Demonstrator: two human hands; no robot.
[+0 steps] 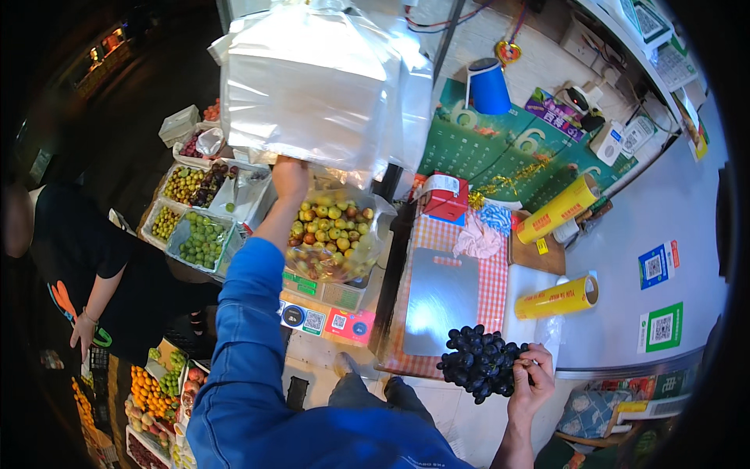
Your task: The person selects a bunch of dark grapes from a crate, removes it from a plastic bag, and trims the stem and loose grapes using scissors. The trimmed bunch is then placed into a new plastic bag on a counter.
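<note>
A checked red cloth (492,289) covers the surface, two yellow film rolls (556,298) beside it. Right hand (531,383) fingers grip dark grapes (478,361) near its edge; left hand (290,178) fingers close on hanging clear bags (312,86).

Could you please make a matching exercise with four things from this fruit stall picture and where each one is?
Things:
1. dark grapes
2. plastic bags
3. blue cup
4. metal tray

Places:
A. on the checked cloth
B. in the right hand
C. at the left hand, hanging overhead
D. near the wall, on the green mat

Pairs: 1-B, 2-C, 3-D, 4-A
</note>
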